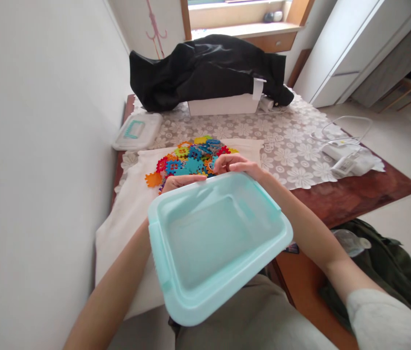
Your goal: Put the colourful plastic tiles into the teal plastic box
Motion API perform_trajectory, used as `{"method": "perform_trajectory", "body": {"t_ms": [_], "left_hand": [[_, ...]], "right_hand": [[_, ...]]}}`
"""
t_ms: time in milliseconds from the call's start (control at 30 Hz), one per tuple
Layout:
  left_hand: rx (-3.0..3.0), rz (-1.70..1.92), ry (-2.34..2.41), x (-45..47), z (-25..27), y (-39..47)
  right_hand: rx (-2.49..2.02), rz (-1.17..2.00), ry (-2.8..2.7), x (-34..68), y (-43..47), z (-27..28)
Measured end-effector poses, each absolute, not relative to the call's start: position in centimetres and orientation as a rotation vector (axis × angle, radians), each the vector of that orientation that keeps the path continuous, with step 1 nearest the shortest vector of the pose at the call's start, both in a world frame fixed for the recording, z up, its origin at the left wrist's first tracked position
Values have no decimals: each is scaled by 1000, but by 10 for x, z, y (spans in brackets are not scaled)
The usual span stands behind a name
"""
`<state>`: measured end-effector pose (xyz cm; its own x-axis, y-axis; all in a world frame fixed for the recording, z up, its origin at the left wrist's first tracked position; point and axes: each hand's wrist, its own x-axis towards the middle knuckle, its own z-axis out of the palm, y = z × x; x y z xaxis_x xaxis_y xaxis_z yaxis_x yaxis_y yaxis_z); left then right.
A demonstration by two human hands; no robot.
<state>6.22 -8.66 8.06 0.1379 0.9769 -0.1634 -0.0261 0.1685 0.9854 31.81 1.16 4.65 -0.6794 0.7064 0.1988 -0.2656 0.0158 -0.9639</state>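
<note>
An empty pale turquoise plastic bin (pixel 213 243) rests between my forearms, tilted toward me over my lap. My left hand (pixel 181 182) reaches past its far rim, fingers curled near a pile of colourful interlocking toy tiles (pixel 191 158). Beside it, my right hand (pixel 236 164) has its fingers closed on tiles at the pile's right edge. The tiles lie on a white cloth (pixel 132 204) spread over the table. What the left fingers hold is hidden by the bin's rim.
The bin's white lid with a turquoise handle (pixel 137 131) lies at the far left of the table. A black garment (pixel 205 70) covers a white box (pixel 223 104) at the back. A charger and cables (pixel 344 155) lie right. A wall runs along the left.
</note>
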Motion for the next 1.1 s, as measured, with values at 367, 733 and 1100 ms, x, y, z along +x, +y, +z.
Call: {"method": "perform_trajectory", "body": {"t_ms": [367, 733, 1100], "left_hand": [[1130, 1108, 1113, 24, 65, -47], [1602, 1730, 1602, -13, 16, -13], [1425, 1402, 1512, -5, 14, -13]], "right_hand": [[-336, 2019, -1863, 335, 17, 60], [-1221, 391, -1670, 324, 41, 16], [-1470, 405, -1915, 324, 54, -19]]}}
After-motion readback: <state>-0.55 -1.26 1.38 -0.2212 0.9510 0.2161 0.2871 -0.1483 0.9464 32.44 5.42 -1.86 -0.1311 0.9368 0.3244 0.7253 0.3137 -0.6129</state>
